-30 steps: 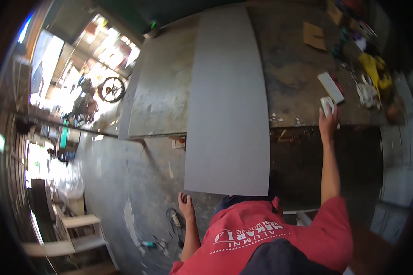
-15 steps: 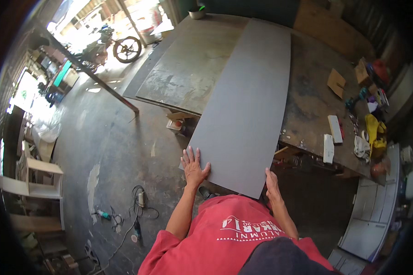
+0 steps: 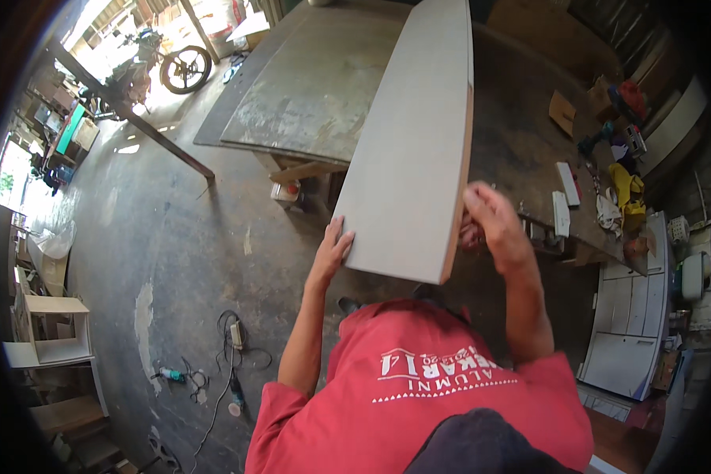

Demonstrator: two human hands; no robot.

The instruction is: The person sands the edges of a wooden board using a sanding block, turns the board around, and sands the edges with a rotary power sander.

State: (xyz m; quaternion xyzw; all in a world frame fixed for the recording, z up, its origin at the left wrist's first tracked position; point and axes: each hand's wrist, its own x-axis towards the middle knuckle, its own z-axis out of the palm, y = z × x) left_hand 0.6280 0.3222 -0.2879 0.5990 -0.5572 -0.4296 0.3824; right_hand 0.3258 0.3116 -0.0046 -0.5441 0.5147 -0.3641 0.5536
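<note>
A long pale-grey panel (image 3: 411, 150) runs away from me over the table, tilted, its brown wooden edge showing along the right side. At its near left corner, my left hand (image 3: 332, 251) grips the edge, thumb on the upper face; the fingers are partly hidden. On the right edge, my right hand (image 3: 494, 225) is closed with its fingers curled at the rim, some of them lower down beside the board.
The worktable (image 3: 292, 110) carries another flat sheet at left. At right lie white blocks (image 3: 563, 186), a cordless drill (image 3: 596, 138) and a yellow cloth (image 3: 628, 193). A corded power tool (image 3: 235, 395) is on the floor. A slanted post (image 3: 166, 142) stands at left.
The panel's right side has risen, exposing its wooden edge, and its near end has moved away from me. My right hand has moved up along that edge; my left has shifted to the corner.
</note>
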